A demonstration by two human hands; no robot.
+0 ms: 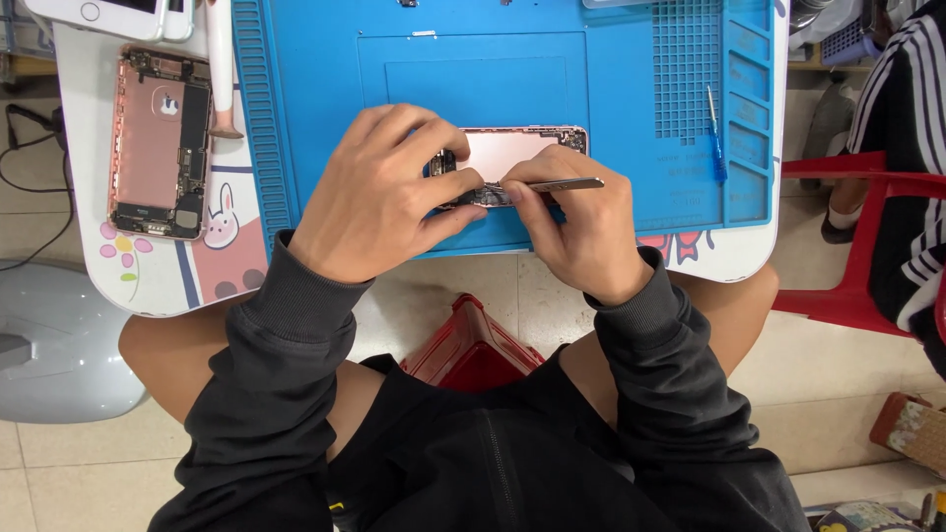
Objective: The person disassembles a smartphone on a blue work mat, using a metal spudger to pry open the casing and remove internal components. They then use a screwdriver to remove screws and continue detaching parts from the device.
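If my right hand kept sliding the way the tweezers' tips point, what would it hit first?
The right hand holds tweezers pointing left across the opened phone. Going straight on, they would probably first meet the left hand thumb gripping the phone, though depth is unclear.

Opened rose-gold phone shell [512, 156] lies flat on blue mat [611, 118].

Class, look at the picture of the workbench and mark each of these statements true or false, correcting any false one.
1. The right hand holds metal tweezers. True.
2. The opened phone being worked on lies on a blue mat. True.
3. The left hand rests away from that phone. False: its fingers press on the phone's left end.
4. The second opened phone lies on the blue mat too. False: it lies off the mat, on the white table.
5. A blue screwdriver lies on the mat's right side. True.
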